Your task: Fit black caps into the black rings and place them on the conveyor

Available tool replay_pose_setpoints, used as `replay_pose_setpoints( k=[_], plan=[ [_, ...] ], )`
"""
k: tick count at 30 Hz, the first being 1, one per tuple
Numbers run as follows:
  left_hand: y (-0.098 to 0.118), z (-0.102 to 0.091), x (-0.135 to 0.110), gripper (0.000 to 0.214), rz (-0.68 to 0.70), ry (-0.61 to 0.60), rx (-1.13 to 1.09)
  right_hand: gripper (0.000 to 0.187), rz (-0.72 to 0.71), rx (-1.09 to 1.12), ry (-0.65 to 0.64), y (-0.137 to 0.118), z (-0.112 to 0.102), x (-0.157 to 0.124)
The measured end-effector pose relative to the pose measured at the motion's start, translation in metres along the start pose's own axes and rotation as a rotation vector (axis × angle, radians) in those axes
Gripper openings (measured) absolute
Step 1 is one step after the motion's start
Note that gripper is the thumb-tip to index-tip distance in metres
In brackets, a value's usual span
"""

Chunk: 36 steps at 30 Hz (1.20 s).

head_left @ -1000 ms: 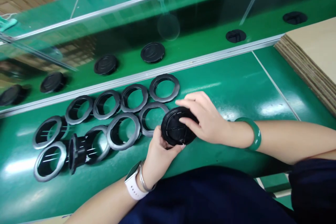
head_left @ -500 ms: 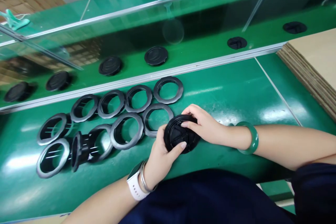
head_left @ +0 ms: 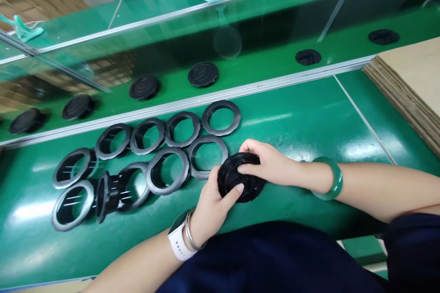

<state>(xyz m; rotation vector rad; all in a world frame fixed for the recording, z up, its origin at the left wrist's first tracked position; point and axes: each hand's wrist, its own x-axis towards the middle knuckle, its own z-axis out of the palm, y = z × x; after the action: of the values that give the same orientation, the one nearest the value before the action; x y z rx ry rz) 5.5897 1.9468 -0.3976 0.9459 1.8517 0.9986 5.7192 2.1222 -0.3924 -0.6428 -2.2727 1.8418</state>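
Both my hands grip one round black plastic cap (head_left: 240, 178) just above the green table (head_left: 302, 119). My left hand (head_left: 213, 203) wraps its lower left rim, thumb pressed on the face. My right hand (head_left: 271, 162) curls over its top and right side, fingers closed on it. To the left lie several open black rings (head_left: 208, 155) in two rows, one of them tipped on its side (head_left: 106, 194).
Behind a metal rail, a green conveyor belt (head_left: 261, 62) carries several black caps (head_left: 202, 74). A stack of flat cardboard sheets (head_left: 409, 78) fills the right side. A clear panel stands along the belt's far edge.
My right hand has drawn its fingers in and closed over the cap's top. My left thumb has moved onto the cap's face. The cap has sunk slightly toward the table.
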Motion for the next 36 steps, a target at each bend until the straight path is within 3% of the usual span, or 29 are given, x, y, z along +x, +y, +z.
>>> replay_pose_setpoints(
  k=[2,4,22,36],
  plan=[
    [0.0005,-0.0008,-0.0004,0.037,-0.005,-0.023,-0.026,0.034,0.018,0.002,-0.192,-0.0052,-0.0081,0.0003],
    [0.0013,-0.0012,-0.0006,0.035,-0.006,-0.04,-0.035,0.038,0.021,-0.037,-0.273,-0.0086,-0.0129,0.0007],
    [0.0028,-0.0012,0.0001,0.029,0.022,-0.075,-0.031,0.037,0.04,-0.112,-0.27,-0.0108,-0.0067,-0.0048],
    [0.0038,-0.0015,-0.0015,0.028,0.021,-0.079,-0.019,0.037,-0.064,-0.151,-0.283,-0.0099,-0.0091,-0.004]
  ],
)
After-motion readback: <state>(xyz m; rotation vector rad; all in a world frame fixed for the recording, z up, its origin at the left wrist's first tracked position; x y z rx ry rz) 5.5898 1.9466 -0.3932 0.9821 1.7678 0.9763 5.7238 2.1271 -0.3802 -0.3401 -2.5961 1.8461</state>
